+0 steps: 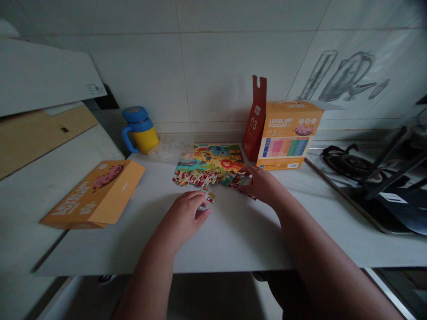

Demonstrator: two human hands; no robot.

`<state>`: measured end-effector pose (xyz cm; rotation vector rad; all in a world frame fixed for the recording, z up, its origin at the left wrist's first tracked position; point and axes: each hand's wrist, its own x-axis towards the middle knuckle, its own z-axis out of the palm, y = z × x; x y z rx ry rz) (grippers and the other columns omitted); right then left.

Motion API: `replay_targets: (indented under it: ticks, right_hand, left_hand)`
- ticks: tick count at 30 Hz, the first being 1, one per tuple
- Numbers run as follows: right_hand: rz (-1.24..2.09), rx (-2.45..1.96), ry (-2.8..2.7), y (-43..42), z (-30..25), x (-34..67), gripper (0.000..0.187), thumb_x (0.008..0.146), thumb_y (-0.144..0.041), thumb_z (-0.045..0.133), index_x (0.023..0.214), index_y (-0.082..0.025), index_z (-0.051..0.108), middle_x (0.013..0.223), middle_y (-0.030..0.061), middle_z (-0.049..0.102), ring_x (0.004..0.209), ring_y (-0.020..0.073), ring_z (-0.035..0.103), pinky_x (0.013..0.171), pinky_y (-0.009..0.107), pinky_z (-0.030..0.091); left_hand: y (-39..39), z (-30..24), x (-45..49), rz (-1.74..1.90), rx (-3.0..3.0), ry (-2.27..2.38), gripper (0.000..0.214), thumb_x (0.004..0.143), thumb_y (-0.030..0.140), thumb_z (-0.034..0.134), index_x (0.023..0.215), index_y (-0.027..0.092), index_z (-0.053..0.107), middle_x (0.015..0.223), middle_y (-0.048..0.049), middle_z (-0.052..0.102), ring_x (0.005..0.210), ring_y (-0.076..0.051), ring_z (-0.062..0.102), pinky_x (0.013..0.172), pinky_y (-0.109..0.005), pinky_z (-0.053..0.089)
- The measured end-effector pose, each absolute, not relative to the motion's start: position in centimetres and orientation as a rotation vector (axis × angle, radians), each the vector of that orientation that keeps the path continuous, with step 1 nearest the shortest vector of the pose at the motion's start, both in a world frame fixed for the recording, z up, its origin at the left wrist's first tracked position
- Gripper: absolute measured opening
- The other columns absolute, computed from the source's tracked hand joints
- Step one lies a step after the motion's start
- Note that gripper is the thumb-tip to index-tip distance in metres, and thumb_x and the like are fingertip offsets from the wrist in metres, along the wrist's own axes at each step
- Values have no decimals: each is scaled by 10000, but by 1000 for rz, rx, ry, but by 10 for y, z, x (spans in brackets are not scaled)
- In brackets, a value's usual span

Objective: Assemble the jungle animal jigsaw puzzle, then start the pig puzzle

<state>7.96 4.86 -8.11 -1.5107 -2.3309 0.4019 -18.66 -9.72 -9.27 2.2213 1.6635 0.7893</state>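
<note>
A colourful jigsaw puzzle [213, 160] lies on the white counter [233, 231], partly put together, with a heap of loose pieces [200, 178] along its near edge. My left hand [185, 216] rests palm down on the counter just in front of two stray pieces [209, 196], fingers stretched out flat. My right hand [262, 184] sits at the right end of the loose pieces, fingers curled over several of them; whether it grips one is hidden.
An orange puzzle box lid [95, 195] lies at the left. The open orange puzzle box [283, 133] stands at the back right. A blue and yellow mug [140, 129] and a clear plastic bag [168, 149] stand behind. A gas hob [370, 173] fills the right.
</note>
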Motion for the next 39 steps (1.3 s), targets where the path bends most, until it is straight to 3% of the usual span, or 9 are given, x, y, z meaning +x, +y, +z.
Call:
replay_targets:
  ticks: [2, 5, 8, 12, 14, 20, 26, 39]
  right_hand:
    - [460, -1555, -2261, 51, -80, 81, 513, 750, -318, 887, 1224, -223, 716, 1101, 85, 800, 766, 219, 734, 656, 303, 512]
    - [620, -1650, -2099, 54, -81, 84, 429, 805, -339, 855, 1197, -229, 718, 866, 38, 799, 662, 202, 722, 575, 278, 480]
    - [745, -1683, -1964, 56, -82, 86, 401, 840, -336, 835, 1204, -222, 711, 730, 8, 767, 610, 193, 724, 542, 253, 470]
    - [671, -1699, -1920, 57, -83, 86, 319, 875, -322, 800, 1168, -222, 724, 752, 12, 771, 615, 185, 725, 555, 249, 464]
    - [639, -1700, -1916, 58, -83, 86, 305, 902, -306, 762, 1192, -220, 721, 770, 19, 772, 641, 191, 732, 591, 262, 481]
    - [276, -1715, -2005, 58, -84, 85, 239, 922, -306, 713, 1142, -222, 752, 997, 92, 804, 917, 267, 749, 772, 337, 517]
    - [278, -1712, -2008, 56, -83, 84, 217, 941, -279, 672, 1139, -238, 751, 1077, 82, 812, 952, 271, 745, 796, 345, 505]
    - [116, -1832, -2112, 62, -89, 95, 268, 957, -194, 573, 1146, -230, 759, 1047, 109, 819, 966, 294, 750, 778, 365, 497]
  left_hand:
    - [-96, -92, -186, 779, 2212, 1655, 132, 898, 142, 770, 931, 222, 670, 1118, -58, 763, 1059, -237, 717, 976, -382, 563]
    - [-97, -90, -185, 746, 2195, 1651, 190, 873, 131, 798, 896, 231, 638, 964, -7, 737, 905, -206, 704, 839, -334, 551]
    - [-98, -90, -184, 777, 2200, 1650, 205, 869, 178, 830, 973, 234, 662, 1033, -17, 741, 961, -219, 706, 881, -354, 561]
    - [-99, -96, -184, 740, 2286, 1622, 502, 853, 301, 884, 1314, 264, 689, 1440, -94, 674, 1320, -293, 636, 1165, -478, 485]
    - [-98, -99, -185, 670, 2318, 1633, 499, 868, 345, 875, 1333, 274, 710, 1504, -109, 641, 1376, -316, 605, 1198, -519, 459]
    - [-98, -93, -181, 713, 2268, 1633, 228, 894, 188, 808, 1105, 249, 747, 1322, -78, 733, 1264, -278, 664, 1121, -482, 527]
    - [-99, -88, -178, 742, 2241, 1634, 285, 862, 31, 705, 1047, 244, 667, 1201, -54, 750, 1149, -259, 692, 1041, -442, 546]
    - [-100, -90, -181, 773, 2148, 1720, 299, 870, 77, 761, 1076, 252, 632, 1128, -46, 711, 1129, -272, 663, 1001, -428, 536]
